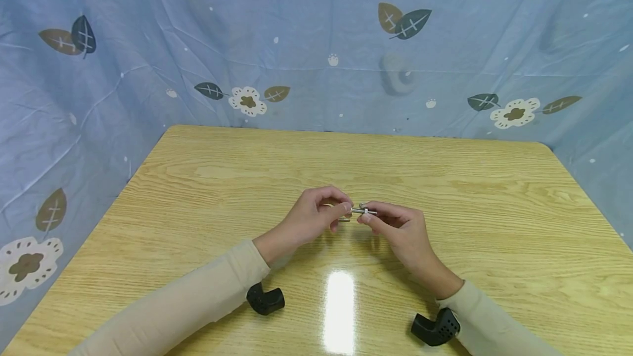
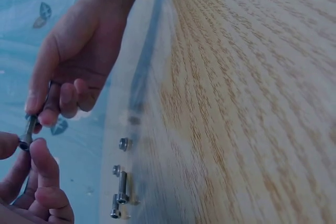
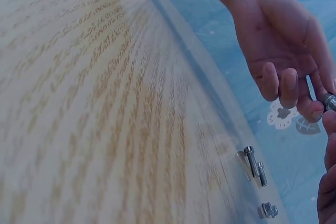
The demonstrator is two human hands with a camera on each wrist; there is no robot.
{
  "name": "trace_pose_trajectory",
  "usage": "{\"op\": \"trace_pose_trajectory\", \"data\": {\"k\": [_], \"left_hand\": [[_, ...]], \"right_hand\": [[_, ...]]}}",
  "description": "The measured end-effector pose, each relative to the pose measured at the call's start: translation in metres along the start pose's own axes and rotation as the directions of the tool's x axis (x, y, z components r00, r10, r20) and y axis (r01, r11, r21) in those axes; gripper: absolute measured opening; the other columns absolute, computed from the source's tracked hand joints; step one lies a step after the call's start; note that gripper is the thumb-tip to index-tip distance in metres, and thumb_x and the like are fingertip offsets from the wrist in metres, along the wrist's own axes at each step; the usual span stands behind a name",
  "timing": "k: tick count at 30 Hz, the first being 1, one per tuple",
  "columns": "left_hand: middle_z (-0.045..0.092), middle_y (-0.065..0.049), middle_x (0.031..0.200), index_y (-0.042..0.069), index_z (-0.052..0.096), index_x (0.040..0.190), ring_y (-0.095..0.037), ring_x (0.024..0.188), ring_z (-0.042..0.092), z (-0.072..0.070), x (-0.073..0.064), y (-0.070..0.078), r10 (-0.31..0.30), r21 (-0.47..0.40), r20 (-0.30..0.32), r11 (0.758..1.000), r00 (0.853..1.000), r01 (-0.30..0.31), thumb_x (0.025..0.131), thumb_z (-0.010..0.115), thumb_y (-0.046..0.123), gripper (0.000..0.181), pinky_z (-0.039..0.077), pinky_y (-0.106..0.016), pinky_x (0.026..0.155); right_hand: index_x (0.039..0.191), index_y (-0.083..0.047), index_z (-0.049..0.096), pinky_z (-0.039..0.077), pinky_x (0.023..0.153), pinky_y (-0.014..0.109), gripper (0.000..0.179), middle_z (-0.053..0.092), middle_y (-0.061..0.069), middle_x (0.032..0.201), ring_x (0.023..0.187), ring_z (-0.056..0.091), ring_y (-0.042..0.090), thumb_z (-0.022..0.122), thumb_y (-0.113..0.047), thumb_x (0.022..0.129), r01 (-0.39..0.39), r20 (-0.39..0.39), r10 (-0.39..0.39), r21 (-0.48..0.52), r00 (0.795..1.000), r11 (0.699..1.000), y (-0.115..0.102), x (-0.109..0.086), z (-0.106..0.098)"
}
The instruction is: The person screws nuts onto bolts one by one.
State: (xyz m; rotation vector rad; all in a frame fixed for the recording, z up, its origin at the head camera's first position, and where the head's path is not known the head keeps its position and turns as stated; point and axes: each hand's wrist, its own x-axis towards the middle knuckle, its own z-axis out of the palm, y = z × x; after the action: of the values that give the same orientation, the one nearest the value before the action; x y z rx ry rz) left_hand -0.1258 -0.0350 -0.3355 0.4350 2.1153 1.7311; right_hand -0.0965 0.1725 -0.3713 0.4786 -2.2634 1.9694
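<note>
In the head view my left hand pinches the head end of a metal bolt between thumb and fingertips. From the other side, my right hand pinches a nut around the bolt's shank. The bolt lies roughly level, held above the table. The right wrist view shows its cylindrical head at the left hand's fingertips. Down on the table in the left wrist view lie two socket-head bolts, a longer one and a shorter one, beside two loose nuts, one apart from the other.
The wood-grain table spreads around both hands. A blue patterned curtain hangs behind it and along the sides. Black wrist cameras sit below the left sleeve and by the right sleeve.
</note>
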Motion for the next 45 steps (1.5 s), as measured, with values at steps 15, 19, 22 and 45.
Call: {"op": "trace_pose_trajectory", "data": {"k": [15,19,22,45], "left_hand": [[0.063,-0.019,0.072,0.011,0.068,0.105,-0.046,0.069,0.052,-0.0012,-0.0032,-0.0004,0.058,0.011,-0.003,0.998,0.998,-0.058,0.089,0.068,0.009,0.016,0.036,-0.026,0.050],[0.065,-0.019,0.079,0.012,0.068,0.107,-0.039,0.064,0.050,-0.0012,-0.0033,-0.0009,0.055,-0.009,0.008,0.998,0.998,-0.055,0.089,0.068,0.010,0.018,0.038,-0.027,0.053],[0.067,-0.011,0.094,0.013,0.067,0.108,-0.039,0.068,0.054,-0.0007,-0.0028,-0.0007,0.025,-0.026,0.012,0.999,1.000,-0.025,0.093,0.065,0.016,0.016,0.045,-0.032,0.059],[0.065,-0.017,0.076,0.010,0.067,0.109,-0.037,0.064,0.050,-0.0017,-0.0029,0.0001,0.047,0.006,0.008,0.999,0.999,-0.047,0.089,0.067,0.010,0.020,0.038,-0.027,0.053]], "right_hand": [[0.107,0.002,0.071,0.054,0.059,0.032,0.021,0.074,-0.013,0.088,0.076,0.070,0.020,0.069,-0.008,0.089,-0.016,0.001,0.017,-0.020,1.000,1.000,-0.0025,-0.0005,0.0003],[0.107,0.003,0.071,0.053,0.058,0.032,0.021,0.074,-0.013,0.088,0.076,0.070,0.020,0.068,-0.007,0.089,-0.014,0.009,0.014,-0.009,1.000,1.000,-0.0029,-0.0006,0.0003],[0.107,0.003,0.071,0.053,0.058,0.033,0.020,0.075,-0.011,0.087,0.072,0.069,0.021,0.068,-0.007,0.089,-0.011,0.005,0.011,-0.011,1.000,1.000,-0.0028,-0.0006,0.0003],[0.108,0.002,0.071,0.054,0.062,0.032,0.020,0.075,-0.009,0.088,0.078,0.070,0.021,0.067,-0.007,0.090,-0.024,0.008,0.024,-0.019,1.000,1.000,-0.0043,0.0000,0.0001]]}}
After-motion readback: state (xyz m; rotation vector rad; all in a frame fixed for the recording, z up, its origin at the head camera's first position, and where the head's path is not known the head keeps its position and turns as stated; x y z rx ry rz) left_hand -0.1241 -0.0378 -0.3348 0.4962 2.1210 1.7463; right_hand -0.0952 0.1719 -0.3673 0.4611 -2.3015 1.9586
